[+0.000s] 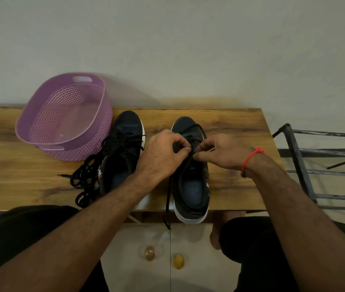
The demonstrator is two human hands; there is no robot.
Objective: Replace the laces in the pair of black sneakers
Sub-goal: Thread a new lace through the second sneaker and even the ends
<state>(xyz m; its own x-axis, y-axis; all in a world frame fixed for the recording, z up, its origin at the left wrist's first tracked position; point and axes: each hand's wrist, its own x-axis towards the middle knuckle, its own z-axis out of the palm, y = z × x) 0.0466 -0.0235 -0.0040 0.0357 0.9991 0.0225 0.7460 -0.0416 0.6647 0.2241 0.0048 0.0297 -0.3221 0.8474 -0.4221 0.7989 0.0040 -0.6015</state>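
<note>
Right sneaker (190, 169), centre of frame on wooden surface (241, 127), heel overhanging near edge; black lace (168, 199) trails down its left side past edge. Step in hand looks like threading lace near toe eyelets. Best: keep aglet pinched close to tip, feed straight, pull even slack both sides.

Left hand (163, 154) fingers pinched on lace over tongue; right hand (220, 152) fingers curled, pinching same spot; both wrists raised, forearms converging.

Left sneaker (123, 144) centre-left, loose laces (85, 182) heaped beside; purple basket (62, 119) upper left.

Bare forearms, no sleeves seen; red thread bracelet (251, 157) worn on right wrist; black trousers (20, 232) worn
</note>
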